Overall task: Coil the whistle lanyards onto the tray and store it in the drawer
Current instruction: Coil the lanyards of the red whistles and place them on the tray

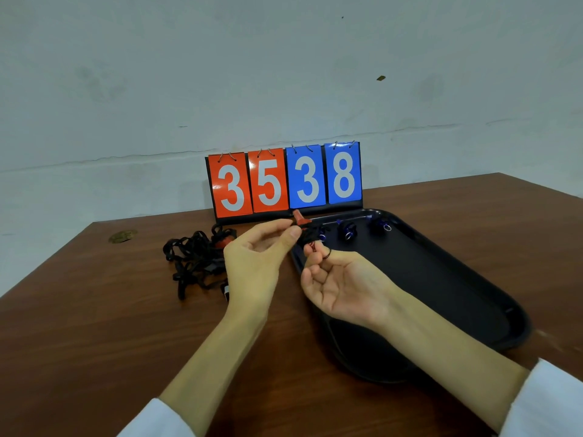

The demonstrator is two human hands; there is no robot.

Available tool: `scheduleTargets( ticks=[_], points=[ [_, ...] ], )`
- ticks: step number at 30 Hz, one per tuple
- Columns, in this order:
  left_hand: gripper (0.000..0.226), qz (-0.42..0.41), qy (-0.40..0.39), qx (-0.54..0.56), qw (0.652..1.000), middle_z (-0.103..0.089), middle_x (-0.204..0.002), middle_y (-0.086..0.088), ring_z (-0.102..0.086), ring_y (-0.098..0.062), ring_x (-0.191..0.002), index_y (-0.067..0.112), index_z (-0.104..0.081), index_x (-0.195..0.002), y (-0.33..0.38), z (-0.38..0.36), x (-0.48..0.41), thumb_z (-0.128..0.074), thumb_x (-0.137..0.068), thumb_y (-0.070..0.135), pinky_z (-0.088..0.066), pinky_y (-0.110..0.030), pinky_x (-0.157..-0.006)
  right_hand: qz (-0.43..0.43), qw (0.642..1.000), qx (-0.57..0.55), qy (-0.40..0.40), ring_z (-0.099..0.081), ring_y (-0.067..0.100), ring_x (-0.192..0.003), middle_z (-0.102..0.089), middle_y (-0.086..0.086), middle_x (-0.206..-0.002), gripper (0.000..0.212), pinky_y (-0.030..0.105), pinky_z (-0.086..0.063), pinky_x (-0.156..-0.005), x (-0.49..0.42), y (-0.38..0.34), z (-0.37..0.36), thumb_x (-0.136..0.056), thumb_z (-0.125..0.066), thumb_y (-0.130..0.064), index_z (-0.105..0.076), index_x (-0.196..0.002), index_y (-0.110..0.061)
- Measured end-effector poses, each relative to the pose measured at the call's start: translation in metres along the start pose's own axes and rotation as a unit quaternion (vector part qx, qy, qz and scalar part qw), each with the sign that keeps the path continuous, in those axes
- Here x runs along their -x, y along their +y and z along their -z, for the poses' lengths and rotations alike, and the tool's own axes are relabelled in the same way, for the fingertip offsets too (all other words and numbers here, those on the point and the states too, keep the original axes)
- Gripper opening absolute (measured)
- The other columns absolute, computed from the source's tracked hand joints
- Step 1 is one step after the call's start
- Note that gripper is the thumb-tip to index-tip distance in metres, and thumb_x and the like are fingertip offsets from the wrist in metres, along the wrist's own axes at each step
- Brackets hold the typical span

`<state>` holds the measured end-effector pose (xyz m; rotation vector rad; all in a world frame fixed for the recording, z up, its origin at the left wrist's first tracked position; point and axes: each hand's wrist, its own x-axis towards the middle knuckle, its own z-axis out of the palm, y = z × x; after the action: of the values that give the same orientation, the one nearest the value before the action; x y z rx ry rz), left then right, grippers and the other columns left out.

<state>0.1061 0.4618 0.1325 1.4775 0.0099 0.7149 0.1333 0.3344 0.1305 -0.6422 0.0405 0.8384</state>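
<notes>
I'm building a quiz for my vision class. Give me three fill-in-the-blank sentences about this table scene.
The blue cards on the scoreboard read ___.
The whistle whose lanyard the left hand and right hand pinch is coloured ___.
The tangled lanyards lie on the ___, outside the tray.
Missing words: 38; red; table.

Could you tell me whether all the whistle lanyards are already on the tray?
No, a tangled pile of lanyards lies on the table left of the tray.
</notes>
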Motion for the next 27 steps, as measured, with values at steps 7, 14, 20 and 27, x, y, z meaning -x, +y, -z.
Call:
scheduleTargets(
  ticks=[7, 14, 20, 27],
  points=[
    [0.019, -0.15, -0.009, -0.21, 0.966, -0.068, -0.094, 0.01, -0.063, 0.001, -0.091, 0.016, -0.07, -0.101, -0.008, 0.004, 0.001, -0.065, -0.084, 0.009, -0.049, -0.01, -0.081, 0.046, 0.996, 0.072, 0.032, -0.051, 0.008, -0.06, -0.056, -0.001, -0.063, 0.015, 0.024, -0.056, -0.058, -0.002, 0.003, 0.0, -0.084, -0.06, -0.016, -0.069, -0.081, -0.005],
    [0.013, -0.223, -0.021, -0.318, 0.921, -0.062, -0.093, 0.006, -0.055, 0.0, -0.084, 0.013, -0.064, -0.096, -0.022, 0.007, -0.003, -0.056, -0.09, 0.005, -0.041, -0.005, -0.079, 0.021, 0.997, 0.057, 0.043, -0.052, 0.009, -0.06, -0.058, 0.0, -0.065, 0.014, 0.024, -0.057, -0.059, -0.005, 0.011, 0.001, -0.086, -0.059, -0.015, -0.068, -0.086, -0.004],
    [0.015, -0.016, -0.105, -0.209, 0.972, -0.06, -0.102, -0.002, -0.056, -0.011, -0.099, 0.021, -0.057, -0.092, -0.024, 0.005, -0.008, -0.046, -0.096, 0.011, -0.041, -0.019, -0.086, 0.018, 0.998, 0.014, 0.065, -0.051, 0.008, -0.061, -0.058, 0.0, -0.061, 0.014, 0.024, -0.057, -0.062, -0.007, 0.009, 0.003, -0.087, -0.057, -0.012, -0.067, -0.088, -0.002],
    [0.021, -0.039, -0.029, -0.081, 0.996, -0.069, -0.09, 0.008, -0.066, 0.002, -0.085, 0.013, -0.068, -0.099, -0.012, 0.002, 0.001, -0.068, -0.081, 0.004, -0.049, -0.01, -0.075, 0.038, 0.998, 0.018, 0.055, -0.051, 0.008, -0.061, -0.058, 0.0, -0.063, 0.014, 0.023, -0.057, -0.058, -0.004, 0.005, 0.001, -0.086, -0.058, -0.013, -0.067, -0.089, -0.002]
  ],
)
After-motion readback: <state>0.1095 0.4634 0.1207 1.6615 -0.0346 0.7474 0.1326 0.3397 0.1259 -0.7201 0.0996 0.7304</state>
